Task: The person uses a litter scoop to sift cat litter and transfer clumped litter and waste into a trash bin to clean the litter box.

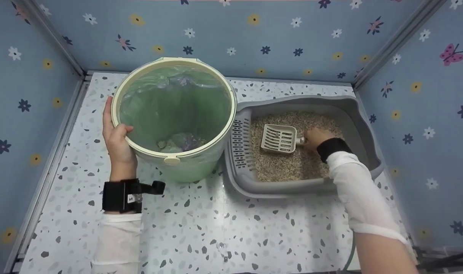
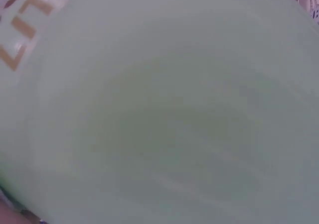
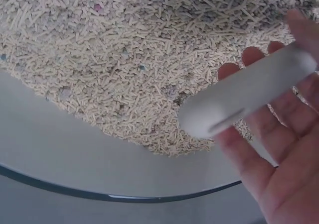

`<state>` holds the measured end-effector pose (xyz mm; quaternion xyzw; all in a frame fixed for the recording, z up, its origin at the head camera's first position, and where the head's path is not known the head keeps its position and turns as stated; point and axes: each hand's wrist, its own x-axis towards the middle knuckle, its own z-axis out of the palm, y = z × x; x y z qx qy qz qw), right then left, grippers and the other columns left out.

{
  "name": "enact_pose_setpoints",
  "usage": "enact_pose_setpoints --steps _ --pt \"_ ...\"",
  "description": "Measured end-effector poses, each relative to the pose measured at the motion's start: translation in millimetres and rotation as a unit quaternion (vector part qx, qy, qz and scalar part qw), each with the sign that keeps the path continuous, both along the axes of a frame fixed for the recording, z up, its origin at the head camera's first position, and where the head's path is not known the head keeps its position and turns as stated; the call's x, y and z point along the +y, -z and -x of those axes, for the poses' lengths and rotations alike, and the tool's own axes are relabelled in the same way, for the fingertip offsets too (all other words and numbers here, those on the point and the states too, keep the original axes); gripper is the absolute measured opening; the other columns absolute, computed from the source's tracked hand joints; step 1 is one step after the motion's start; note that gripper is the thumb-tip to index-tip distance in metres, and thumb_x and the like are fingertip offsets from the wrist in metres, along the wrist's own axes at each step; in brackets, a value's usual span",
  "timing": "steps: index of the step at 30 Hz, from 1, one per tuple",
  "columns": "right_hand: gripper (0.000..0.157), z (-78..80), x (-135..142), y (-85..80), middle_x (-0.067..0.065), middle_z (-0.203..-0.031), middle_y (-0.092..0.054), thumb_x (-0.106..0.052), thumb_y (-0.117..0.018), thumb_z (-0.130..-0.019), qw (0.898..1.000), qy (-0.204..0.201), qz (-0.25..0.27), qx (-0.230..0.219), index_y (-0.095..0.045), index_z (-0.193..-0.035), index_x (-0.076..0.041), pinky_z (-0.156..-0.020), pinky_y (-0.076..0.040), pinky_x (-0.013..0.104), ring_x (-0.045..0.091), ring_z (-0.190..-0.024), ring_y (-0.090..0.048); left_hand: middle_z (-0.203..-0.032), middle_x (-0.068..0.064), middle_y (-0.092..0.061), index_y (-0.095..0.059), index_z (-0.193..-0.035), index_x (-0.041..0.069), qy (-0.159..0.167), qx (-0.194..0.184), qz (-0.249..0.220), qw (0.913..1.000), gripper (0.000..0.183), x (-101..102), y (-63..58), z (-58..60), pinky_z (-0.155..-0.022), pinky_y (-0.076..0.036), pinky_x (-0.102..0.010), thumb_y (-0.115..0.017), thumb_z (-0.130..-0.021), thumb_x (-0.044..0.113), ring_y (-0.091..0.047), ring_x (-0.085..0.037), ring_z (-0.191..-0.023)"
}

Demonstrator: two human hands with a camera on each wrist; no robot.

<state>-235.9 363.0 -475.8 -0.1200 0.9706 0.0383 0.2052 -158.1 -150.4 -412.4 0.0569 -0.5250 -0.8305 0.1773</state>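
My left hand [image 1: 119, 146] grips the rim of a round, pale green trash bin [image 1: 189, 171], thumb over the cream edge and fingers along the outside. A clear plastic liner [image 1: 182, 80] hangs inside it, with some litter and a crumpled purplish bit at the bottom. The bin's wall [image 2: 164, 114] fills the left wrist view. In the grey litter box [image 1: 288, 187], my right hand [image 1: 317, 137] holds a cream litter scoop [image 1: 279, 147] by its handle [image 3: 244, 92]. The slotted head points left over the tan pellet litter [image 1: 277, 169]; whether it touches the litter I cannot tell.
The bin stands close against the box's left end, which has a slotted step [image 1: 240, 142]. Both are on a white speckled surface [image 1: 201, 236]. Blue flowered panels [image 1: 231, 34] close off the back and both sides.
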Motion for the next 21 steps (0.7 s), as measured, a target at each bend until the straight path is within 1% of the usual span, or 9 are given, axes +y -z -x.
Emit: enact_pose_setpoints --steps 3,6,8,9,11,13,15,17,21 --pt "0.039 -0.6 3.5 3.5 0.019 -0.09 -0.068 -0.039 -0.064 -0.087 1.0 0.006 0.013 -0.006 -0.066 -0.09 -0.001 -0.077 -0.048 0.053 0.036 -0.081 -0.063 -0.155 0.004 -0.022 -0.026 -0.15 0.022 0.009 -0.042 0.052 0.9977 0.073 -5.2 -4.4 -2.4 -0.109 -0.029 -0.041 -0.033 -0.084 -0.007 -0.029 -0.014 -0.139" --pt "0.044 -3.6 4.7 0.9 0.02 -0.093 -0.067 -0.043 -0.061 -0.088 0.999 0.025 0.034 -0.02 -0.066 -0.093 0.0 -0.077 -0.048 0.052 0.035 -0.082 -0.063 -0.155 0.004 -0.022 -0.024 -0.15 0.021 0.005 -0.088 0.099 0.9912 0.064 -8.5 -11.4 -7.4 -0.109 -0.031 -0.035 -0.045 -0.092 0.004 -0.027 -0.01 -0.139" --pt "0.051 -5.4 4.4 -5.1 0.023 -0.1 -0.066 -0.046 -0.059 -0.088 0.998 0.043 0.038 -0.031 -0.066 -0.101 0.002 -0.079 -0.048 0.052 0.037 -0.087 -0.063 -0.156 0.003 -0.022 -0.023 -0.151 0.02 -0.002 -0.116 0.132 0.9844 0.063 -7.9 -16.7 -12.3 -0.108 -0.031 -0.031 -0.05 -0.095 0.014 -0.025 -0.008 -0.139" --pt "0.05 -5.9 4.6 -8.8 0.025 -0.104 -0.065 -0.043 -0.06 -0.088 0.997 0.052 0.036 -0.036 -0.065 -0.107 0.003 -0.08 -0.048 0.053 0.039 -0.091 -0.062 -0.156 0.004 -0.021 -0.022 -0.151 0.019 -0.005 -0.128 0.151 0.9802 0.063 -6.5 -19.5 -15.0 -0.109 -0.031 -0.03 -0.05 -0.095 0.018 -0.024 -0.007 -0.14" --pt "0.05 -6.6 4.5 -16.1 0.028 -0.113 -0.061 -0.037 -0.061 -0.088 0.997 0.061 0.027 -0.039 -0.061 -0.117 0.003 -0.084 -0.047 0.054 0.042 -0.099 -0.06 -0.156 0.003 -0.018 -0.019 -0.151 0.018 -0.015 -0.141 0.209 0.9677 0.063 -1.9 -26.6 -21.1 -0.111 -0.025 -0.027 -0.049 -0.096 0.023 -0.019 -0.006 -0.141" --pt "0.047 -6.7 4.1 -23.1 0.029 -0.117 -0.059 -0.03 -0.061 -0.088 0.997 0.065 0.019 -0.035 -0.058 -0.122 0.004 -0.085 -0.046 0.055 0.044 -0.102 -0.059 -0.157 0.001 -0.015 -0.018 -0.152 0.018 -0.03 -0.141 0.284 0.9479 0.063 5.4 -34.3 -27.9 -0.113 -0.019 -0.028 -0.048 -0.097 0.025 -0.014 -0.006 -0.142" --pt "0.044 -8.5 2.2 -31.9 0.029 -0.118 -0.059 -0.025 -0.059 -0.089 0.997 0.067 0.022 -0.029 -0.057 -0.124 0.002 -0.085 -0.045 0.056 0.044 -0.103 -0.058 -0.158 0.0 -0.013 -0.017 -0.152 0.016 -0.045 -0.126 0.362 0.9224 0.064 15.8 -43.4 -35.5 -0.115 -0.012 -0.03 -0.048 -0.096 0.026 -0.009 -0.009 -0.143" --pt "0.044 -12.5 -2.0 -43.2 0.029 -0.118 -0.059 -0.027 -0.057 -0.091 0.997 0.068 0.039 -0.016 -0.056 -0.124 0.002 -0.085 -0.045 0.058 0.045 -0.103 -0.058 -0.158 -0.003 -0.013 -0.017 -0.152 0.012 -0.057 -0.095 0.435 0.8938 0.069 29.0 -53.2 -43.0 -0.115 -0.006 -0.034 -0.051 -0.094 0.028 -0.006 -0.014 -0.144" --pt "0.049 -24.3 -12.3 -67.8 0.03 -0.12 -0.056 -0.033 -0.054 -0.093 0.993 0.062 0.089 0.04 -0.052 -0.125 0.004 -0.087 -0.043 0.058 0.047 -0.106 -0.055 -0.157 -0.009 -0.015 -0.017 -0.151 0.006 -0.074 0.001 0.546 0.8348 0.084 64.2 -67.1 -57.4 -0.115 0.001 -0.042 -0.06 -0.087 0.04 -0.004 -0.026 -0.145"
